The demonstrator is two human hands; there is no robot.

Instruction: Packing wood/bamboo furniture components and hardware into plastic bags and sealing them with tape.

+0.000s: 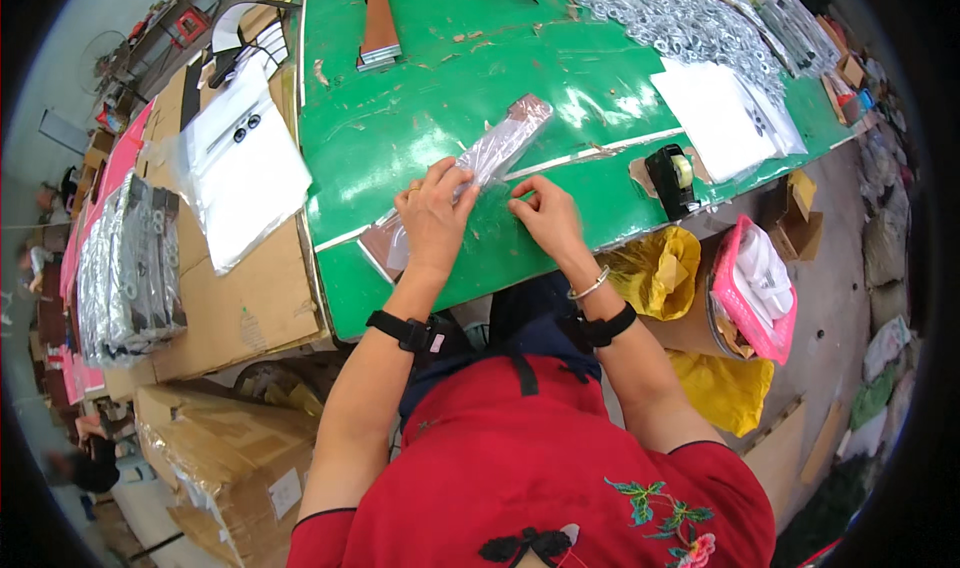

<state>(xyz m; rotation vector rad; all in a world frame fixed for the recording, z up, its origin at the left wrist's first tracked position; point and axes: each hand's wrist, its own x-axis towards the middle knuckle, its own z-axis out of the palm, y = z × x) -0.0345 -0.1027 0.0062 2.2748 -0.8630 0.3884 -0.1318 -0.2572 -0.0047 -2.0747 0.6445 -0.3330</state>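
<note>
Pressing down with fingers closed, the left hand (pixel 432 220) pins a long clear plastic bag (pixel 490 158) of brown strips flat on the green table (pixel 400 88). Just right, the right hand (pixel 545 213) pinches the bag's edge. Farther right stands a tape dispenser (pixel 672 178).

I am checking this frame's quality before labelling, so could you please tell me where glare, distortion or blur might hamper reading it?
In the head view, white glare streaks the green table and the clear plastic bag held under the left hand and right hand; the fisheye bends the table's edges and blackens the corners; the hands are sharp, while the cardboard box near the rim looks soft.
</note>
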